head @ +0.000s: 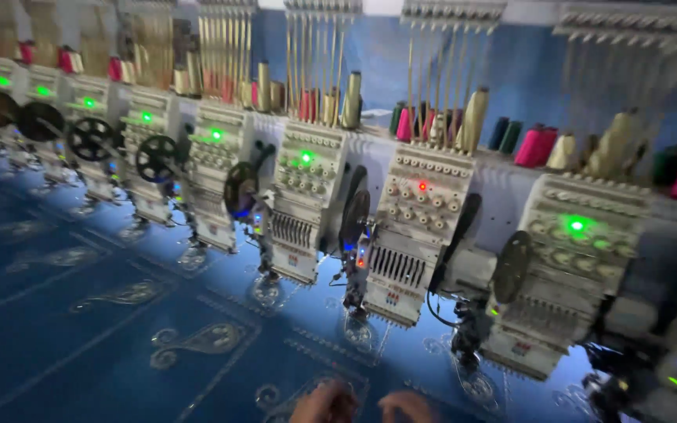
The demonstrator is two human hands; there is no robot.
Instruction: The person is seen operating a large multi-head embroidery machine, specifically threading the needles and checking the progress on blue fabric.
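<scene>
Only the knuckles of the left hand [324,404] and right hand [407,406] are seen at the bottom edge, grip indiscernible, side by side on the silver-embroidered blue cloth [119,329], which stretches leftward beneath the row of white embroidery heads [415,235].

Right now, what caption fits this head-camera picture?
Two hands rest on blue embroidered fabric below a row of embroidery machine heads.

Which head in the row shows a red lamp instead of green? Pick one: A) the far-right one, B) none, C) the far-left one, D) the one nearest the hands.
D: the embroidery head above the two hands shows a red lamp; the others glow green.
</scene>
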